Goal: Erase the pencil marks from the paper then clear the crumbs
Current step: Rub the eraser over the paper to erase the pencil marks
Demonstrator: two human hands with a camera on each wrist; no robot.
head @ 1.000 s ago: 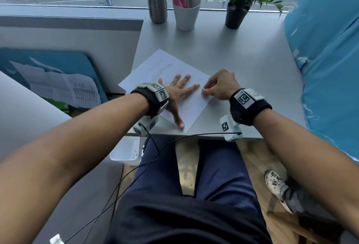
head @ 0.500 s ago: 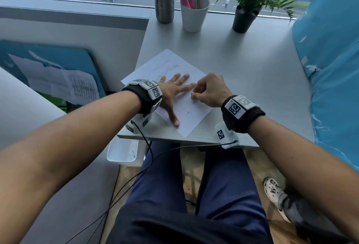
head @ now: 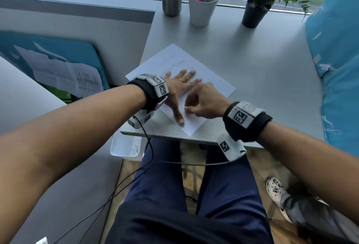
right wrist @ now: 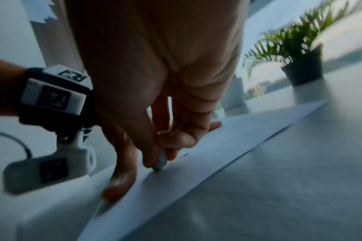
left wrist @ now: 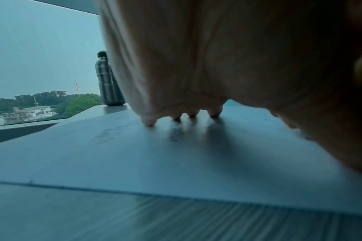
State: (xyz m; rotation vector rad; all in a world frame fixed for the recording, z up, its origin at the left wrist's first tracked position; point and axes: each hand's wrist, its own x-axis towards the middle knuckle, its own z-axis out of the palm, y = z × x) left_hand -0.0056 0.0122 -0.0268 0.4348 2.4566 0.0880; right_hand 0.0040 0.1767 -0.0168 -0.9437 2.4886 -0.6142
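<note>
Right hand (head: 204,102) slid nearer — pinching eraser (right wrist: 161,161), left hand (head: 179,88) flat on faintly pencilled paper (head: 209,82)

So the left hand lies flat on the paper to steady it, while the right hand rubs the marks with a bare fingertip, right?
Not quite: the right hand pinches a small eraser, as the right wrist view shows. The left hand does lie flat on the paper.
</note>
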